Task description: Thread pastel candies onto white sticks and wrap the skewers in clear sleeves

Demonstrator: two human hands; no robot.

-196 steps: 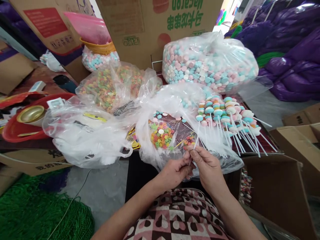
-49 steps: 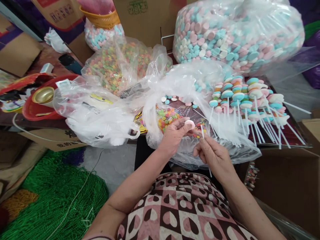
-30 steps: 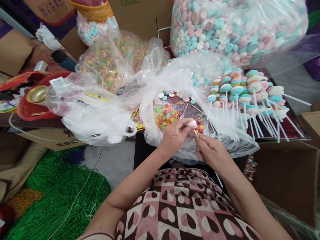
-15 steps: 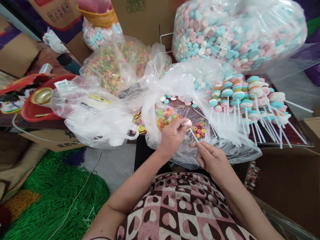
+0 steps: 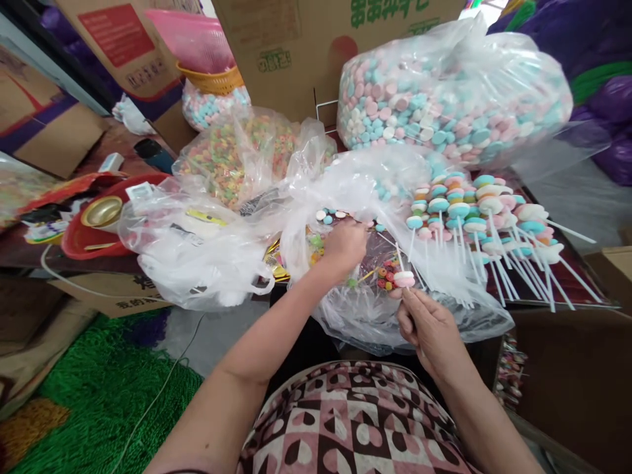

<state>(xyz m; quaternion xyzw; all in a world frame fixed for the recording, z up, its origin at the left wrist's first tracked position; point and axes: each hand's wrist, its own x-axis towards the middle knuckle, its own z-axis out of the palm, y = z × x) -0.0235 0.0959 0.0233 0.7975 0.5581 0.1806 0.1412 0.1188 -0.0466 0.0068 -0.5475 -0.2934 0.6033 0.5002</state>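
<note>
My right hand (image 5: 425, 322) is closed around a thin white stick (image 5: 397, 250) that carries one pink-and-white marshmallow (image 5: 404, 280) just above the fingertips. Beneath that marshmallow lies a small pile of red and orange candy rings (image 5: 386, 271) on clear plastic. My left hand (image 5: 347, 245) reaches further forward, over the mixed candy rings (image 5: 315, 245) and next to loose blue, pink and white marshmallows (image 5: 328, 219). Its fingers point away from me and are hidden behind the back of the hand.
To the right are stacked marshmallow skewers (image 5: 458, 209) with their sticks towards me. Behind them sits a big bag of marshmallows (image 5: 444, 99). A bag of candy rings (image 5: 237, 151), white plastic bags (image 5: 197, 270) and a red basin (image 5: 79, 240) stand left. Green cords (image 5: 143, 388) cover the floor.
The marshmallow my left hand held is now on the stick in my right hand. My left hand has let go and moved forward to the loose candies. The camera view has tilted up slightly.
</note>
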